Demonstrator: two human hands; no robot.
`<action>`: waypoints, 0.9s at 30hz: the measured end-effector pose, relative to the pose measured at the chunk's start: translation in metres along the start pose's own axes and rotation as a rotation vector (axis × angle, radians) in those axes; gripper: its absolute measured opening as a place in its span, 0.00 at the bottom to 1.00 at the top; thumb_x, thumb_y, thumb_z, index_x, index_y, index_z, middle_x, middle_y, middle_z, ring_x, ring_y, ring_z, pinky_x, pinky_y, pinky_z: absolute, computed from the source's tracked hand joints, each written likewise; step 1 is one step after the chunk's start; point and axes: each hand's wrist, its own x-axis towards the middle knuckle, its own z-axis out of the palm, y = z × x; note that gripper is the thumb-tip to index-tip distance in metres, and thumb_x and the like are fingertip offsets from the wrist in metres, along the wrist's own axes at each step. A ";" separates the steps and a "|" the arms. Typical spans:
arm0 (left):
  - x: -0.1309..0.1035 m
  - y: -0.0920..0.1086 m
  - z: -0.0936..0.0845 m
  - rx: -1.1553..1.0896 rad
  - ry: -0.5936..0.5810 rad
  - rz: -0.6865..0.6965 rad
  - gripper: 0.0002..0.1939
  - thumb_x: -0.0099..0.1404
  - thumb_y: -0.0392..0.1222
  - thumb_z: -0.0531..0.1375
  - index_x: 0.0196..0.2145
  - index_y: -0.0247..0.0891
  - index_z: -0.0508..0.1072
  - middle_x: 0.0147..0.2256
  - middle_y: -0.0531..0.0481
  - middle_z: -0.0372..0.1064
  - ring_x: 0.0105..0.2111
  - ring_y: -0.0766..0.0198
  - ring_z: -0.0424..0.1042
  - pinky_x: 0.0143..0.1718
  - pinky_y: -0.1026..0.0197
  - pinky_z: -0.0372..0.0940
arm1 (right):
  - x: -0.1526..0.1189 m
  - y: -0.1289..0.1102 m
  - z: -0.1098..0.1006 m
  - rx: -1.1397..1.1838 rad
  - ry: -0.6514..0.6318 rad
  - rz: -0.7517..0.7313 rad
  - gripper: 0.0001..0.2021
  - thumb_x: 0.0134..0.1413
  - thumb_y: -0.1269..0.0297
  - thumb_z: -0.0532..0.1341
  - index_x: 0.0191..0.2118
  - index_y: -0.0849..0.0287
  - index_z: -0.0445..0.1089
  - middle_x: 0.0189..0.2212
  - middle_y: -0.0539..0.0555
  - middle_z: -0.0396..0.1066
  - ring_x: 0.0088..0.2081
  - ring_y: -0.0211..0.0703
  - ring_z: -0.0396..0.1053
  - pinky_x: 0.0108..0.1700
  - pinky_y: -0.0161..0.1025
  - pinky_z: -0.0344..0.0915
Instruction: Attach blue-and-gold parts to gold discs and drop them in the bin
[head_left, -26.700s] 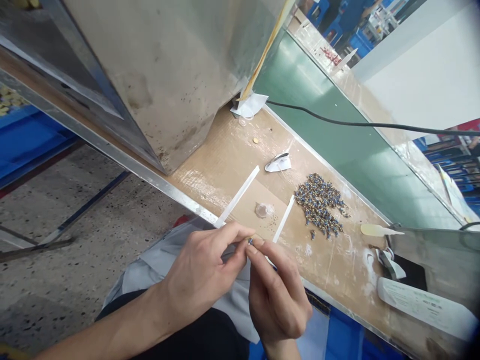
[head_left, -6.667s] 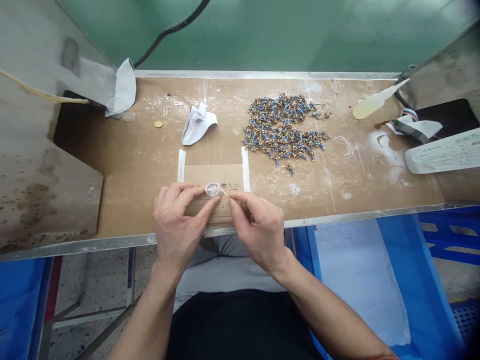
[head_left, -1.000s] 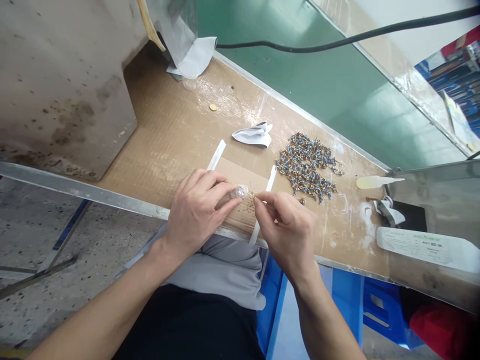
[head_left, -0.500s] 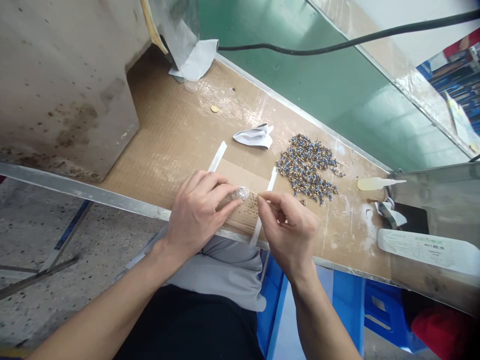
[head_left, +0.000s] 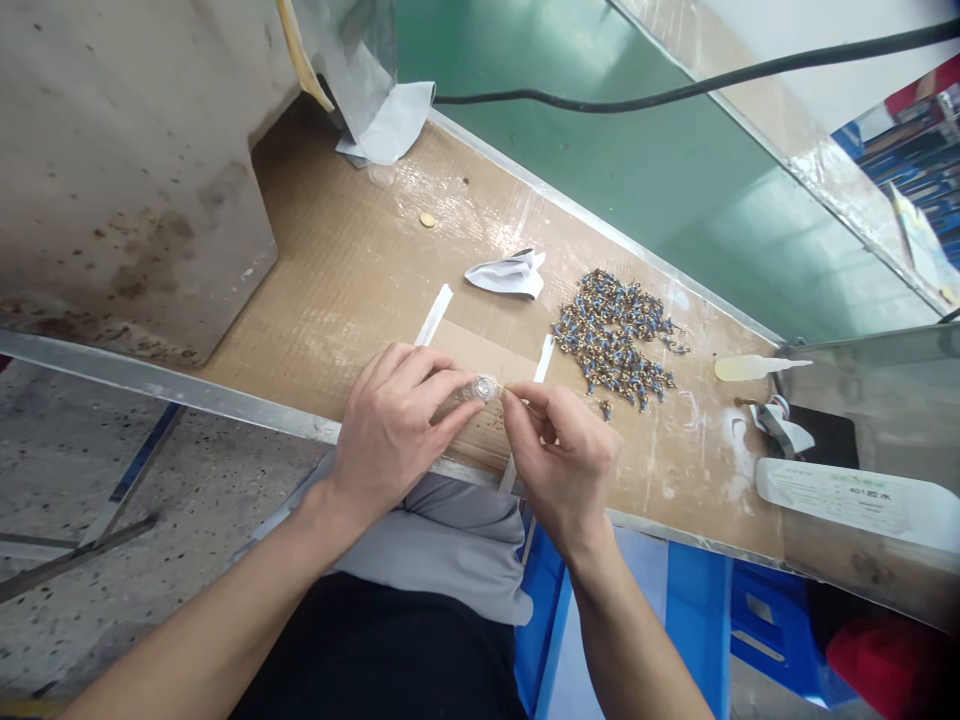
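Note:
A small clear glass or plastic vial (head_left: pixel 484 388) is pinched between the thumb and fingers of my left hand (head_left: pixel 401 415), its round end facing right. My right hand (head_left: pixel 562 440) is closed in a pinch on a thin, light stick-like piece, whose tip touches or nearly touches the vial's end. Both hands are over a cardboard piece (head_left: pixel 480 345) fixed by white tape strips, with tiny brown bits on it. Right of them lies a pile of small blue and brass-coloured pieces (head_left: pixel 619 335).
A folded white paper (head_left: pixel 506 274) and a small gold disc (head_left: pixel 427 220) lie beyond my hands. At the right are a yellowish dropper bottle (head_left: pixel 742 368) and a large white bottle (head_left: pixel 855 500). A stained box-like machine (head_left: pixel 135 180) stands left.
My right hand has moved left, bringing its fingertips and the thin piece closer to the vial. My left hand has barely moved.

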 end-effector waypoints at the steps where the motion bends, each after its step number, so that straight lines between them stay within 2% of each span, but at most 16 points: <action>1: 0.000 0.000 0.000 0.001 0.001 0.002 0.07 0.78 0.45 0.71 0.49 0.43 0.83 0.47 0.45 0.82 0.47 0.48 0.77 0.50 0.45 0.73 | 0.000 -0.002 0.001 0.003 -0.002 -0.003 0.06 0.75 0.66 0.66 0.42 0.53 0.80 0.27 0.47 0.74 0.28 0.40 0.70 0.34 0.39 0.62; 18: -0.001 -0.003 0.002 0.008 0.027 0.028 0.07 0.77 0.45 0.72 0.48 0.41 0.83 0.46 0.46 0.82 0.46 0.49 0.76 0.50 0.47 0.72 | 0.000 -0.004 0.006 -0.072 0.016 -0.030 0.07 0.75 0.67 0.65 0.41 0.55 0.80 0.27 0.47 0.73 0.29 0.38 0.71 0.36 0.37 0.63; 27: -0.003 -0.004 0.004 0.006 0.029 0.026 0.08 0.76 0.45 0.72 0.49 0.40 0.84 0.46 0.46 0.82 0.47 0.49 0.76 0.51 0.46 0.73 | 0.000 -0.007 0.006 -0.072 0.008 -0.008 0.06 0.75 0.67 0.66 0.41 0.55 0.80 0.29 0.48 0.77 0.29 0.38 0.72 0.36 0.37 0.64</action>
